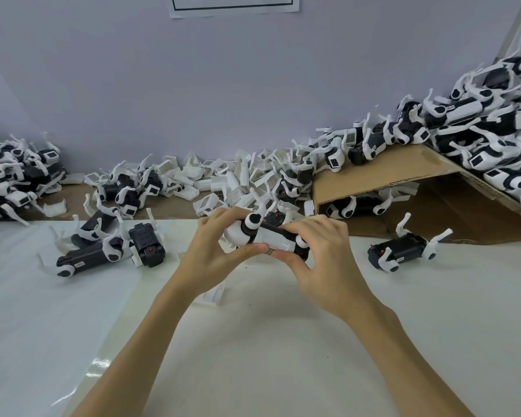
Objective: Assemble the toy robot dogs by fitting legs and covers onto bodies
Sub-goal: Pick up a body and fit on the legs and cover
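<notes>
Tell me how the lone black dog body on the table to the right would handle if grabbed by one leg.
The black dog body looks like hard plastic, so probably stiff and light. Its thin white legs stick out and may flex or pop off. Lying flat, it seems unlikely to roll.

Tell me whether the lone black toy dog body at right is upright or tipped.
Tipped: the black toy dog body lies on its side, white legs sticking upward.
</notes>
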Action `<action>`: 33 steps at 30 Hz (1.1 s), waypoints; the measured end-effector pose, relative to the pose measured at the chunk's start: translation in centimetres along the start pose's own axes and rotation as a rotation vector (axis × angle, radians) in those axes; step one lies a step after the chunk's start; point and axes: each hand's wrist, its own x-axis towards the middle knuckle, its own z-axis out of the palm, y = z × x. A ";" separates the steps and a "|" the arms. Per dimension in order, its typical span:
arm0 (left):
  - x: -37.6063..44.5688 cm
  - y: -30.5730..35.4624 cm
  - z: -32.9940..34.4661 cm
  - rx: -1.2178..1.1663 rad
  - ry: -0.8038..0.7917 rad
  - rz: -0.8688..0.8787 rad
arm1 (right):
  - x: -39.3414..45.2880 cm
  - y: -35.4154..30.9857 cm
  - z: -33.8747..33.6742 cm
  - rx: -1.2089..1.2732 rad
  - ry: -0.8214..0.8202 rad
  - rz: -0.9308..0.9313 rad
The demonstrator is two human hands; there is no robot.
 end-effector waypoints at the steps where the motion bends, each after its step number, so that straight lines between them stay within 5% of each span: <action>1: 0.0 0.1 0.1 0.000 -0.002 0.016 | 0.0 0.0 -0.1 0.011 -0.017 0.012; 15: 0.0 -0.5 0.6 -0.108 -0.076 -0.101 | -0.2 0.1 -0.2 0.264 -0.237 0.291; 21: 0.2 -0.5 -0.1 -0.103 -0.084 -0.102 | -0.3 -0.5 -0.2 0.203 -0.151 0.223; 33: -0.3 -0.1 0.7 -0.129 -0.056 -0.140 | -0.3 0.0 0.1 0.132 -0.243 0.166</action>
